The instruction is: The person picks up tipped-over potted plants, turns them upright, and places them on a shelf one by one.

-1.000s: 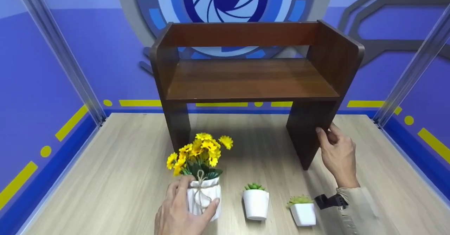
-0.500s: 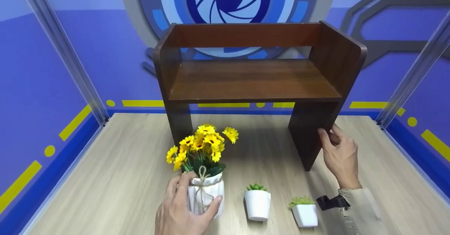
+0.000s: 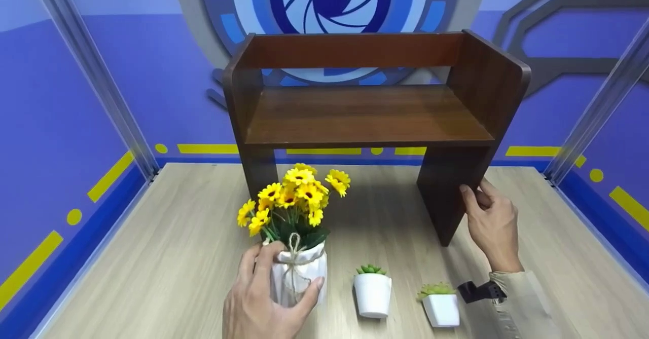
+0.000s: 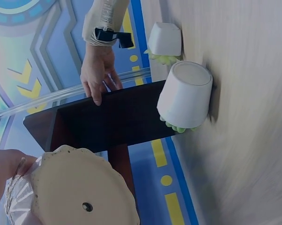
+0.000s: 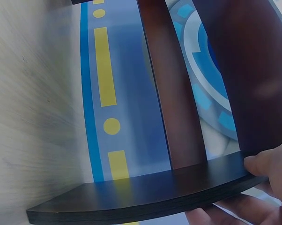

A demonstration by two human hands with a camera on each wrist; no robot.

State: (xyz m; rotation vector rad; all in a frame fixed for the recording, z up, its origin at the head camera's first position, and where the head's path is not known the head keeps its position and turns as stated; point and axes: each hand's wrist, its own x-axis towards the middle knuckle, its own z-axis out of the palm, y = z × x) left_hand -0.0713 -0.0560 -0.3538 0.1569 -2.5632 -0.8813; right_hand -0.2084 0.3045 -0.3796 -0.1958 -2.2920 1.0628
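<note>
My left hand [image 3: 271, 291] grips a white fabric-like flower pot [image 3: 299, 273] tied with twine, its thumb across the front. Yellow artificial flowers [image 3: 299, 192] with green leaves stand in the pot. The left wrist view shows the pot's pale scalloped underside [image 4: 85, 192] with a small dark hole, held off the tabletop. At the other side, my right hand [image 3: 493, 225] pinches the right side panel [image 3: 451, 192] of a dark brown wooden shelf [image 3: 370, 116]. Thumb and fingers lie on either side of that panel's edge in the right wrist view, where the hand [image 5: 267, 187] is partly cut off.
Two small succulents in a round white pot [image 3: 372, 296] and a square white pot [image 3: 441, 309] lie tipped on the wooden tabletop [image 3: 152, 258], between my hands. Patterned blue walls [image 3: 66, 106] and metal corner posts [image 3: 109, 85] enclose the table.
My left hand has raised the flower pot slightly and tilted it, so the flowers sit higher against the shelf. My right hand keeps its hold on the panel. The view shifts slightly.
</note>
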